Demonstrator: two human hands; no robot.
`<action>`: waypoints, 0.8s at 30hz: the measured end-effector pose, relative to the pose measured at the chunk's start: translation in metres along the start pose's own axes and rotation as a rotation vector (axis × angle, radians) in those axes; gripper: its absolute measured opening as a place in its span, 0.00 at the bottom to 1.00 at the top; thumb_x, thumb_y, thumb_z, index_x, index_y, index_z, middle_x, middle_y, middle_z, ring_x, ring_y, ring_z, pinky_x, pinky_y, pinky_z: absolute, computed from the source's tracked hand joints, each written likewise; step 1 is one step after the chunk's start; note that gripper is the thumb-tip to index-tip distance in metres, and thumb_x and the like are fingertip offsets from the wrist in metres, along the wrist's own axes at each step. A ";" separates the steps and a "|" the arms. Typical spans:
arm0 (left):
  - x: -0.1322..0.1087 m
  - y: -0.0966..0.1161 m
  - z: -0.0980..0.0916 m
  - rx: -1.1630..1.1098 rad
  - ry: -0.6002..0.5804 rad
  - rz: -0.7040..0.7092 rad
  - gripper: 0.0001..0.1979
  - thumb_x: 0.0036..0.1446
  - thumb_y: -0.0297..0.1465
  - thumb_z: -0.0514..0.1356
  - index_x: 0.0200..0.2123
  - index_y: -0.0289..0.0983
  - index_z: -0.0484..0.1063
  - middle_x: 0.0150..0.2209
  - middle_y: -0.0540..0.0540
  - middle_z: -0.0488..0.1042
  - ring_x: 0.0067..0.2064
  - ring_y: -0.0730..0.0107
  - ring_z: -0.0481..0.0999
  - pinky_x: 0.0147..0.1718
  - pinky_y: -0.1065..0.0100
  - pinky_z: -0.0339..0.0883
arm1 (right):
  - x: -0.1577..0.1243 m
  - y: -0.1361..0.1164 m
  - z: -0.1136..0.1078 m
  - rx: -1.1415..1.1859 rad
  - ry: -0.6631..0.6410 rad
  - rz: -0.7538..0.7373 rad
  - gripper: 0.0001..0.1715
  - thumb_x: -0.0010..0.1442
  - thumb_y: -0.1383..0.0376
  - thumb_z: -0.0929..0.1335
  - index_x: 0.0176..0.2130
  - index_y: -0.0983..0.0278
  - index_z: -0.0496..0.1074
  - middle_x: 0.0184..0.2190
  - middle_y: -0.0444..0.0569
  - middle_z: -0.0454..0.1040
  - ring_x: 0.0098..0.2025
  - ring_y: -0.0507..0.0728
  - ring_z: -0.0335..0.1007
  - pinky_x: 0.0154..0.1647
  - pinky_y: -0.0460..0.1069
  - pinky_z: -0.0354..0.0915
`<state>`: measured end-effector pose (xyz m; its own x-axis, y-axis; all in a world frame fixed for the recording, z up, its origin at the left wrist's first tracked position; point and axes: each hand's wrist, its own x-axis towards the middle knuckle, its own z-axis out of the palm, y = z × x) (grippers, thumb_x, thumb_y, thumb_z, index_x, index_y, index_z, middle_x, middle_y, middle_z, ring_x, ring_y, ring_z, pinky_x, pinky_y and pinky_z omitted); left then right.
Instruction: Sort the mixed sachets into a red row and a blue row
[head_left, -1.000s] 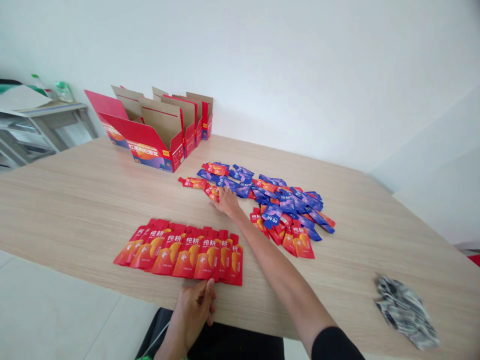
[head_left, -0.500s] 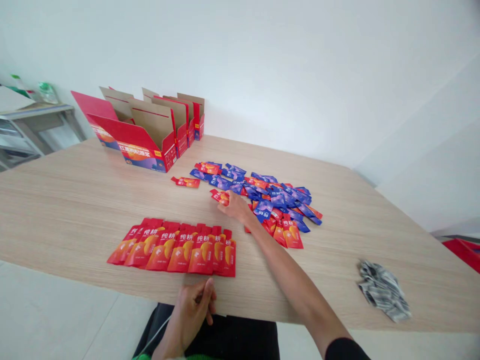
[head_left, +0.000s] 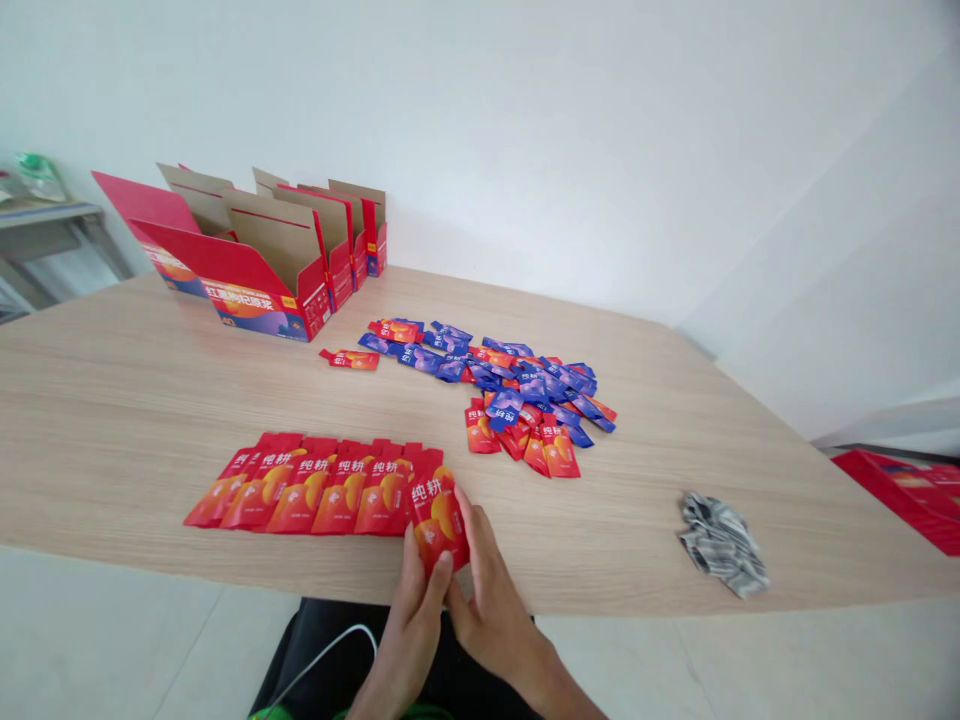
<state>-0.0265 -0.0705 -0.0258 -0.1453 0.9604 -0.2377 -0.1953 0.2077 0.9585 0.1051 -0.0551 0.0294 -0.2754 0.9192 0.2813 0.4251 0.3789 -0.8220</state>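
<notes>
Both my hands hold a red pouch [head_left: 436,515] with orange fruit printed on it, tilted up near the table's front edge. My left hand [head_left: 414,605] grips its lower left side, thumb on the front. My right hand [head_left: 491,600] is closed along its right edge. Whether more pouches sit behind it is hidden. To the left, a row of overlapping red pouches [head_left: 304,490] lies flat, its right end beside the held one. Farther back spreads a loose pile of blue pouches [head_left: 504,408] mixed with red ones. A single red pouch [head_left: 351,360] lies apart, left of the pile.
Several open red cardboard boxes [head_left: 259,310] stand at the back left of the wooden table [head_left: 630,540]. A crumpled striped grey cloth [head_left: 724,545] lies at the right. A red box [head_left: 900,490] is beyond the right edge, and a side table [head_left: 52,215] stands far left.
My right hand has come back from beside the pile to the front edge with a red pouch. My left hand has risen and now grips pouch material too. The view has shifted slightly right.
</notes>
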 end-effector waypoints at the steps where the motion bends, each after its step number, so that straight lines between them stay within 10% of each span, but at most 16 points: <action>1: 0.000 0.002 0.000 0.012 -0.011 0.023 0.43 0.60 0.55 0.66 0.71 0.42 0.59 0.67 0.35 0.72 0.62 0.49 0.79 0.50 0.60 0.81 | -0.002 0.001 -0.002 0.006 0.011 -0.012 0.42 0.74 0.57 0.63 0.78 0.53 0.43 0.72 0.56 0.59 0.75 0.65 0.55 0.71 0.61 0.63; 3: -0.002 0.009 0.002 0.016 -0.072 0.036 0.42 0.62 0.55 0.64 0.70 0.40 0.57 0.54 0.36 0.80 0.39 0.58 0.86 0.31 0.64 0.82 | 0.001 0.007 -0.010 0.058 0.051 0.013 0.36 0.73 0.55 0.65 0.75 0.54 0.54 0.70 0.56 0.62 0.69 0.66 0.62 0.68 0.61 0.64; 6: -0.008 0.019 0.005 -0.002 -0.149 -0.019 0.46 0.61 0.55 0.65 0.71 0.38 0.51 0.32 0.49 0.80 0.17 0.74 0.71 0.15 0.72 0.67 | 0.024 0.019 -0.026 0.277 0.109 0.132 0.31 0.70 0.48 0.67 0.66 0.57 0.66 0.56 0.54 0.73 0.50 0.61 0.73 0.55 0.56 0.71; 11: -0.019 0.024 0.007 0.055 -0.158 -0.077 0.47 0.59 0.53 0.67 0.71 0.37 0.53 0.22 0.57 0.72 0.16 0.76 0.66 0.15 0.77 0.58 | 0.071 0.032 -0.040 0.578 -0.123 0.280 0.33 0.62 0.37 0.71 0.50 0.61 0.76 0.32 0.46 0.76 0.32 0.55 0.71 0.38 0.50 0.69; 24: -0.008 0.020 -0.012 0.180 -0.038 -0.058 0.45 0.54 0.51 0.70 0.69 0.36 0.62 0.28 0.52 0.76 0.22 0.67 0.74 0.17 0.70 0.64 | 0.099 0.017 -0.031 0.370 -0.214 0.231 0.32 0.59 0.37 0.73 0.36 0.64 0.75 0.26 0.42 0.71 0.26 0.50 0.62 0.29 0.46 0.59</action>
<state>-0.0410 -0.0763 -0.0069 -0.1016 0.9513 -0.2910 -0.0255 0.2899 0.9567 0.1117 0.0454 0.0590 -0.3981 0.9173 -0.0054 0.1711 0.0685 -0.9829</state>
